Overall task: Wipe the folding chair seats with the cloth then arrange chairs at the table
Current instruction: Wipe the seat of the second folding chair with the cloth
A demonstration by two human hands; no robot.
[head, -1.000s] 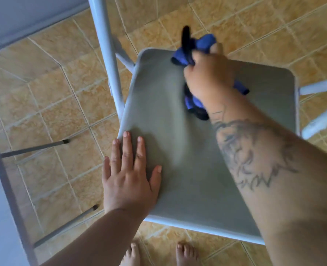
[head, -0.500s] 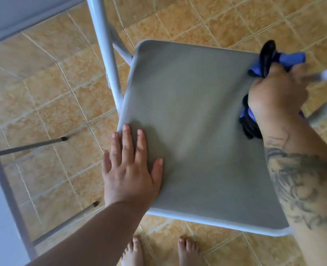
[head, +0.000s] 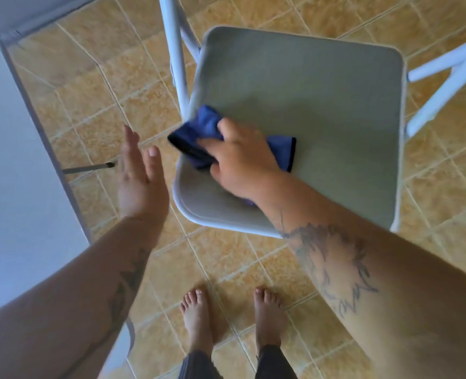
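Note:
A folding chair with a grey-green seat [head: 316, 113] and white metal frame [head: 174, 58] stands on the tiled floor in front of me. My right hand [head: 242, 160] grips a blue cloth [head: 201, 132] with a dark edge and presses it on the seat's near left corner. My left hand [head: 140, 176] hovers off the seat, just left of that corner, fingers straight and palm turned toward the chair, holding nothing.
A white table [head: 15, 160] with a dark rim fills the left side, and a thin dark leg [head: 89, 168] shows under it. My bare feet [head: 231, 315] stand on the orange-brown tiles just in front of the chair.
My right hand swept the cloth from the seat's far right corner to its near left corner. My left hand lifted off the seat and moved left, clear of it.

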